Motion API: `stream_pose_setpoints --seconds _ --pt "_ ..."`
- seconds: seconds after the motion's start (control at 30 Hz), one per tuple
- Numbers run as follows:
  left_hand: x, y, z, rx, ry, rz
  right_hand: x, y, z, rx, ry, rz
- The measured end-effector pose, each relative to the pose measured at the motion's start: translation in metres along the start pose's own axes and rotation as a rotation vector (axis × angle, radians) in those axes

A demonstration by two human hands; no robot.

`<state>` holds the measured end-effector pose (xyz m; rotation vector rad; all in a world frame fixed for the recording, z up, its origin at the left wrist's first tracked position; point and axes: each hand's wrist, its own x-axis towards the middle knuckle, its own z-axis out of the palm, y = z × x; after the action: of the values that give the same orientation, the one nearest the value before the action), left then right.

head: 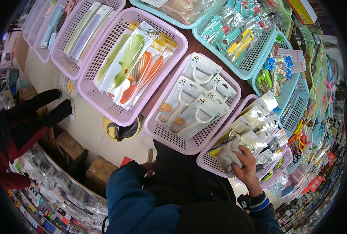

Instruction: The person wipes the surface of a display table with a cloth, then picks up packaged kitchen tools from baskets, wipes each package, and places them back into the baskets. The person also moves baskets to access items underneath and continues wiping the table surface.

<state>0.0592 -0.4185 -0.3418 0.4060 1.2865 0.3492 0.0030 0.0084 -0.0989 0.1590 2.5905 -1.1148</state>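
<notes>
My right hand (pixel 246 166) grips a crumpled grey cloth (pixel 230 155). The cloth lies against the front end of a narrow pink plastic basket (pixel 210 164) of carded metal goods in clear packs (pixel 250 120). Most of my left hand (pixel 148 167) is hidden by its blue sleeve, low beside my dark clothing. A thin tan bar (pixel 150 155) stands up next to it; whether the fingers hold it cannot be made out. Straight ahead, a pink basket (pixel 154 131) holds several packaged white peelers (pixel 202 112).
Left of the peelers, another pink basket (pixel 84 84) holds bagged green and orange combs (pixel 135 74). Teal baskets (pixel 245 73) of small packaged goods stand behind. A yellow bucket (pixel 107 128) and cardboard boxes (pixel 100 172) are on the floor. Another person (pixel 24 125) stands at the left.
</notes>
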Motion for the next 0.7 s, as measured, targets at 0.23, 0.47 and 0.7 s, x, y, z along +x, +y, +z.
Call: stream_pose_setpoints --seconds 0.23,0.47,0.7 --pt "-0.012 -0.013 -0.029 0.065 -0.001 0.0 0.011 -0.015 0.003 0.022 0.081 0.021" --pt "-0.017 -0.012 -0.069 0.166 -0.012 -0.011 0.009 -0.013 0.012 0.066 0.141 0.025" --pt "0.001 0.022 -0.108 0.28 0.0 -0.027 0.006 0.011 0.016 0.201 0.277 0.063"
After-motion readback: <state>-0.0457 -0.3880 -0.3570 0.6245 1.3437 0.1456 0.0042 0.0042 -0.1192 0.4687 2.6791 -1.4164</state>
